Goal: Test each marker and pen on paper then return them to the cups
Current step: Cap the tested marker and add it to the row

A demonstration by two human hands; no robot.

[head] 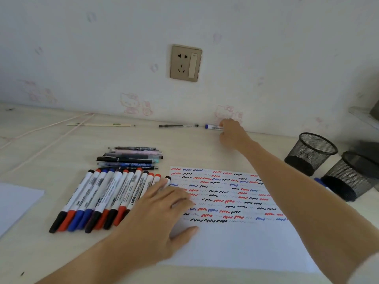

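A white sheet of paper [235,242] covered in red, blue and black squiggles lies in front of me. My left hand [158,218] presses flat on its left edge, fingers spread. My right hand [232,133] reaches to the wall at the back and its fingers curl round one end of a blue-capped whiteboard marker [212,126] lying there. Left of the paper lies a row of several whiteboard markers [102,193] with red, blue and black caps. Behind that row sits a pile of pens [131,157]. Two black mesh cups [311,152] [352,177] stand at the right.
A thin dark pen [178,125] and a pale flat stick [98,124] lie along the wall. A blue marker [321,182] lies between the paper and the nearer cup. Another white sheet [14,203] sits at the left edge. A wall socket [185,62] is above the desk.
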